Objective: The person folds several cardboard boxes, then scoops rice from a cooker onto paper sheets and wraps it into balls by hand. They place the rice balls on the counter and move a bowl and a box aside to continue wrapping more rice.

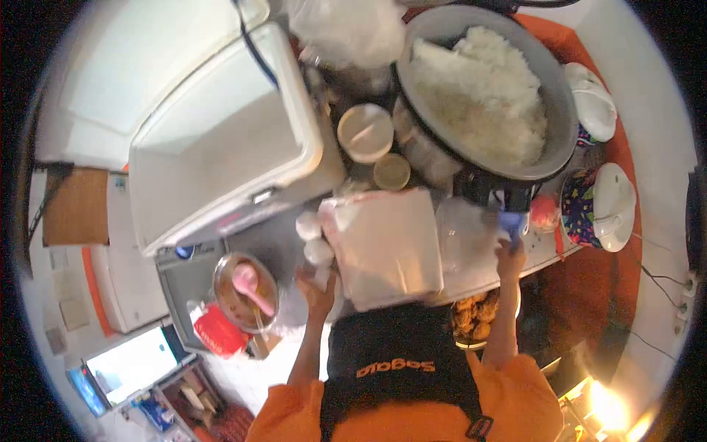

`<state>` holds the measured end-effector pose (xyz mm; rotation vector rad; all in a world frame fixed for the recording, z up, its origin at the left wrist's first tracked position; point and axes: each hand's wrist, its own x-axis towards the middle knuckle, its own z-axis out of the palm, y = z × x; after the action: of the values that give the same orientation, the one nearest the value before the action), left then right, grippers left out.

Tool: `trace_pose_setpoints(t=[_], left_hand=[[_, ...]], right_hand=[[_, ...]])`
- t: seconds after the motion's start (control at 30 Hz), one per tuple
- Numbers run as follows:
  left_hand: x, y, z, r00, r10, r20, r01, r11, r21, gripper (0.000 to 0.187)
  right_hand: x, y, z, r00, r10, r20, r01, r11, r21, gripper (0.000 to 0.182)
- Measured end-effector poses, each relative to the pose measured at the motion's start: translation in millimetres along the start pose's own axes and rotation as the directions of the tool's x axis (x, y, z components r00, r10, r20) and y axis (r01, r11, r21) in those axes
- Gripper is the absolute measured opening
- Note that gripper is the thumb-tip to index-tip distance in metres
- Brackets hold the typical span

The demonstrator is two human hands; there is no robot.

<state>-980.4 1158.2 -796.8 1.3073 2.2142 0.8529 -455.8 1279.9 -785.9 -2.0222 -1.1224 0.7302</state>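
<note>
At a surface (pixel 254 241) bearing a pan (pixel 557 96) of rice (pixel 482 81), the right hand (pixel 509 264) has its fingers closed about a blue item (pixel 513 222) near the pan's rim, likely light and stiff, best held low; the left hand (pixel 317 296) reaches white rounded pieces (pixel 318 253) beside stacked paper (pixel 387 250), probably light, easily dented, best cupped sideways, its fingers curled, their grip impossible to tell
</note>
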Motion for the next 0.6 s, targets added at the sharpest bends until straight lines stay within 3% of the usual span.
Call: trace_pose_setpoints(t=[0.03,0.07,0.1,0.13,0.17,0.2,0.27,0.33,0.37,0.43,0.53,0.57,0.6], left_hand=[[4,34,-25,0.997,0.049,0.062,-0.056,0.991,0.118,0.111],[6,58,-38,0.989,0.144,0.026,-0.146,0.974,0.172,0.113],[9,81,-46,0.972,0.233,-0.003,-0.226,0.946,0.231,0.114],[13,105,-51,0.979,0.198,0.054,-0.205,0.949,0.24,0.114],[13,131,-56,0.981,0.155,0.12,-0.181,0.95,0.253,0.115],[25,169,-60,0.973,0.145,0.182,-0.148,0.989,0.006,0.113],[52,222,-55,0.857,0.399,0.326,-0.428,0.903,0.02,0.107],[79,266,-40,0.704,0.595,0.388,-0.626,0.778,-0.055,0.104],[91,287,-29,0.635,0.675,0.376,-0.687,0.716,-0.124,0.104],[114,330,-9,0.639,0.672,0.374,-0.558,0.74,-0.376,0.109],[130,366,16,0.641,0.608,0.469,-0.329,0.769,-0.548,0.118],[134,374,23,0.636,0.573,0.517,-0.252,0.787,-0.563,0.12],[130,383,27,0.702,0.612,0.365,-0.357,0.746,-0.563,0.11]], right_hand=[[-12,-73,-31,0.976,0.214,0.04,-0.216,0.933,0.288,0.036],[-6,-93,-60,0.962,0.271,-0.008,-0.226,0.818,0.529,0.035],[1,-119,-83,0.961,0.255,-0.104,-0.16,0.824,0.544,0.035],[9,-145,-106,0.951,0.237,-0.199,-0.092,0.831,0.548,0.034],[18,-182,-126,0.936,0.107,-0.336,0.002,0.952,0.307,0.034],[30,-218,-144,0.938,-0.065,-0.34,0.101,0.991,0.089,0.035],[52,-314,-166,0.901,-0.405,-0.157,0.36,0.899,-0.249,0.037],[78,-387,-135,0.787,-0.594,0.168,0.611,0.712,-0.346,0.032],[95,-407,-117,0.716,-0.618,0.324,0.698,0.63,-0.341,0.026],[134,-420,-57,0.705,-0.399,0.586,0.708,0.343,-0.617,0.019],[165,-386,17,0.666,-0.389,0.636,0.726,0.142,-0.673,0.015],[167,-382,30,0.659,-0.419,0.624,0.731,0.162,-0.663,0.014],[167,-382,41,0.652,-0.449,0.611,0.736,0.181,-0.652,0.014]])
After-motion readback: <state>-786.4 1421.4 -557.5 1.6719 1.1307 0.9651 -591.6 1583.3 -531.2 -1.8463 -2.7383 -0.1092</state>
